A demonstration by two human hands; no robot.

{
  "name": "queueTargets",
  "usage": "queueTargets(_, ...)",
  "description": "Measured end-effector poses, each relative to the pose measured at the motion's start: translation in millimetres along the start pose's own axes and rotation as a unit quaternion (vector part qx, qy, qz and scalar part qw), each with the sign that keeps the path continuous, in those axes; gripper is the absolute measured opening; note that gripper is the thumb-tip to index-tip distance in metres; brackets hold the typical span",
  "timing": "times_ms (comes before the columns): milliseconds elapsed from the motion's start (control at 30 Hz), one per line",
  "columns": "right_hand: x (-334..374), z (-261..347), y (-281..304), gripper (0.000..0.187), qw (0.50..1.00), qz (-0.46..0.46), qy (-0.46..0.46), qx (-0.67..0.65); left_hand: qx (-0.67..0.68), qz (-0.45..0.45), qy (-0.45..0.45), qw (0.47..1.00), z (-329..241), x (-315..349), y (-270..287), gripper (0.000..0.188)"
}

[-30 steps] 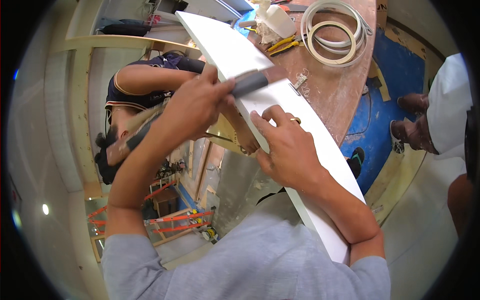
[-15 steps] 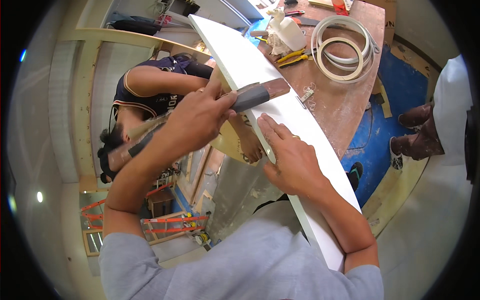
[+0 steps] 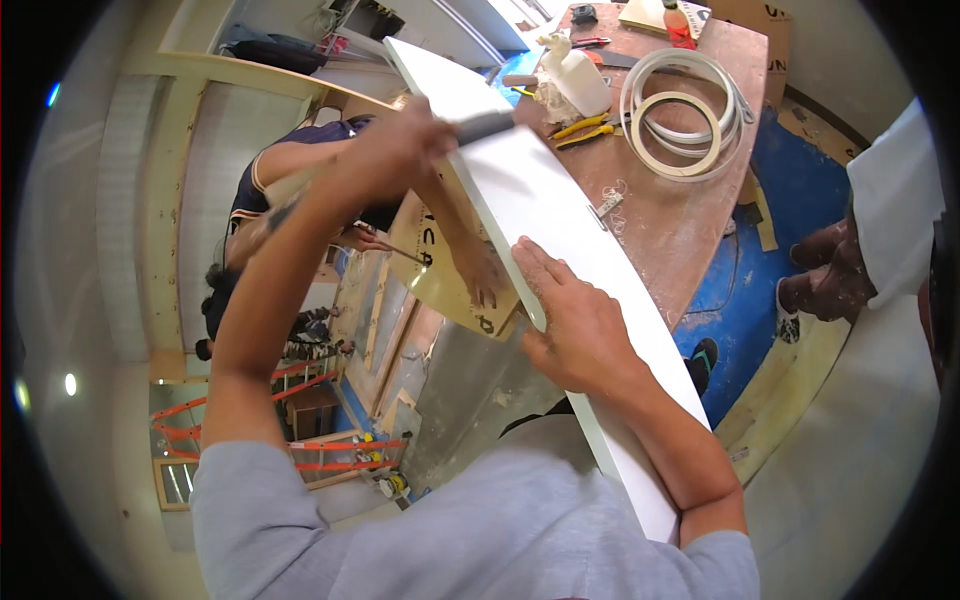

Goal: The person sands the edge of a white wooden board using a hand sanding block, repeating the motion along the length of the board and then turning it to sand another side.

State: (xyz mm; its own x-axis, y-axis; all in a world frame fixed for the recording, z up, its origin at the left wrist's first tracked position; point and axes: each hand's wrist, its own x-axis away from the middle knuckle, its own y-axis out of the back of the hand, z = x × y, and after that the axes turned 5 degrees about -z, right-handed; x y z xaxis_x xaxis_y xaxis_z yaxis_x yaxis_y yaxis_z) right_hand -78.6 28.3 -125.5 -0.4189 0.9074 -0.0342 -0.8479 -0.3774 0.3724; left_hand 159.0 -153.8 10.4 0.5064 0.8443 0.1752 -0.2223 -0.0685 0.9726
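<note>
1. White panel (image 3: 535, 185): aslant from 11 o'clock to 5 o'clock, broad face up, passing beside the brown worktop (image 3: 660, 240) at 2 o'clock. I cannot tell what supports it underneath.
2. Left hand (image 3: 405, 146), at 11 o'clock: wrapped around a dark grey bar-shaped tool (image 3: 487, 127) that reaches across the panel. Blur hides whether the two touch.
3. Right hand (image 3: 577, 325), at 3 o'clock: laid palm-down on the panel, fingers extended side by side, thumb at the left edge, clamped on nothing that I can make out.
4. If the tool tips over the panel's edge, I judge it could gouge or round off the corner; an uneven stroke would cause that.
5. Uneven pressure could swing the panel, since only the right hand and forearm visibly steady it.
6. A slip toward 7 o'clock could strike the co-worker's hand (image 3: 478, 277), which is over a tan sheet (image 3: 432, 290) just beside the panel.
</note>
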Motion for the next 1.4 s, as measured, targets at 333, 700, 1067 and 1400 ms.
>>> queueTargets(333,7.3,-3.8,-0.8,0.090,0.999,0.029,0.009,-0.041,-0.067,-0.011,0.094,0.993,41.2,-21.0,-46.0,0.028)
queueTargets(700,-97.3,-5.6,-6.7,0.093,0.999,0.049,-0.003,-0.006,0.246,-0.219,0.179,0.927,35.3,9.1,3.5,0.035)
queueTargets(1067,-115.0,-5.3,-18.2,0.082,0.997,-0.001,0.043,-0.071,0.378,-0.266,0.236,0.855,4.1,117.3,-51.2,0.039)
queueTargets(1400,24.9,23.5,-1.6,0.084,0.997,0.059,-0.034,0.034,0.198,-0.197,0.066,0.958,-76.8,147.5,-35.0,0.041)
